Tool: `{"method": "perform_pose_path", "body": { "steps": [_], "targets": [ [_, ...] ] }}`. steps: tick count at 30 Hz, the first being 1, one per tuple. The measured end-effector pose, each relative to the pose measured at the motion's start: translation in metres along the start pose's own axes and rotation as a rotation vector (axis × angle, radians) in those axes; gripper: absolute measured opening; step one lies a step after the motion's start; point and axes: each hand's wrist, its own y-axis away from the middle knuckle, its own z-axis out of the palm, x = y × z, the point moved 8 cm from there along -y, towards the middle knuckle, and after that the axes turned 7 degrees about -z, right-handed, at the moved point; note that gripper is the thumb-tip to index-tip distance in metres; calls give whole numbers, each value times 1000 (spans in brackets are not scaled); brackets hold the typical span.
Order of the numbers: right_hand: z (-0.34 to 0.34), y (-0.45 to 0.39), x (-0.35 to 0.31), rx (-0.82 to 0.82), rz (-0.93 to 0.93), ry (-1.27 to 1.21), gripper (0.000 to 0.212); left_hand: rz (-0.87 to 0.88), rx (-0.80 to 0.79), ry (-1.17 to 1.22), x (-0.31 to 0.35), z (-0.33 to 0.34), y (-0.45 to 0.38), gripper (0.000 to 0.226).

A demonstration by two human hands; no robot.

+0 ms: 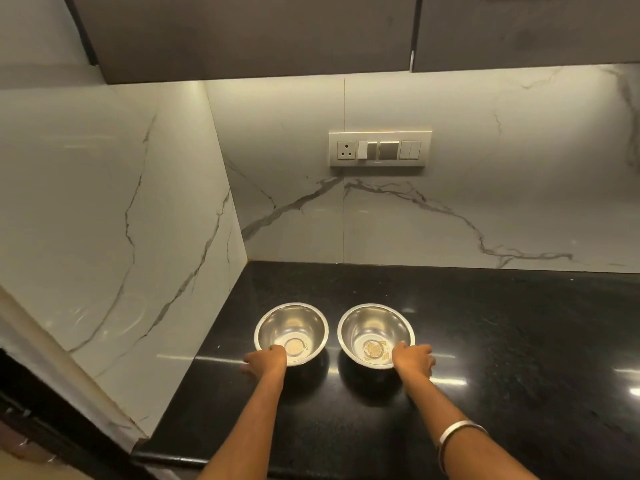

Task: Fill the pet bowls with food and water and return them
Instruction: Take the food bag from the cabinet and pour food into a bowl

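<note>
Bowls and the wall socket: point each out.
left bowl [298, 323], head view, inner back wall.
right bowl [375, 322], head view, inner back wall.
wall socket [346, 150], head view, middle of its face.

The two steel bowls [291, 332] [376, 334] stand just apart near the worktop [502, 358] corner. Marble walls [138, 202] close off left and back; right is open.

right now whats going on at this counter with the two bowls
A person stands at a black counter holding two steel bowls by their near rims. The left hand grips the left bowl; the right hand grips the right bowl. The right bowl has some yellowish bits at the bottom. Neither is filled yet.
</note>
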Motion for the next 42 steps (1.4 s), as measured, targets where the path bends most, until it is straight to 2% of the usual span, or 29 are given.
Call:
{"method": "perform_pose_path", "body": {
  "steps": [2,5,12,18,22,27,34,38,42],
  "targets": [
    [-17,1,-19,71,-86,77,49,59,109,-91,13,-12,10,60],
    [-39,3,-59,134,-258,121,42,236,201,-175,45,-20,30,49],
    [-99,29,-181,233,-600,77,33,713,180,-155,163,0,117,39],
    [-159,72,-282,317,-892,58,31,1077,165,-69,266,1,238,41],
    [-201,104,-330,466,-1032,80,30,1303,293,17,316,-21,313,37],
    [-247,145,-375,631,-1200,66,31,1461,305,140,356,-51,378,38],
    [-294,163,-423,725,-1270,24,29,1655,341,89,396,-70,433,36],
    [-307,162,-442,737,-1303,49,22,1691,322,62,411,-69,447,39],
    [-302,158,-458,678,-1361,105,23,1712,343,-24,420,-61,454,45]
  ]
}}
